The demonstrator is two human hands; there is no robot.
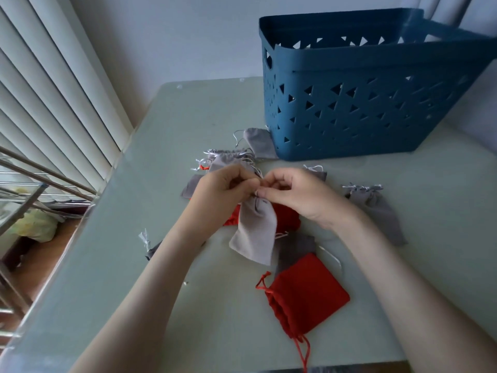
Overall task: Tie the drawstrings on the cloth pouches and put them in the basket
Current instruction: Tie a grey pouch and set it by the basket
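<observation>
The left hand (226, 184) and right hand (293, 195) each pinched the thin strings at the neck of the grey pouch (255, 230), which looked soft, light and floppy, in front of the blue basket (349, 109), best held by that neck.

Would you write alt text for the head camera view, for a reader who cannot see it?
The left hand and right hand pinch the drawstring of a light grey pouch over a pale green table. Other pouches, grey and red, lie scattered around, and a blue basket stands behind.
</observation>
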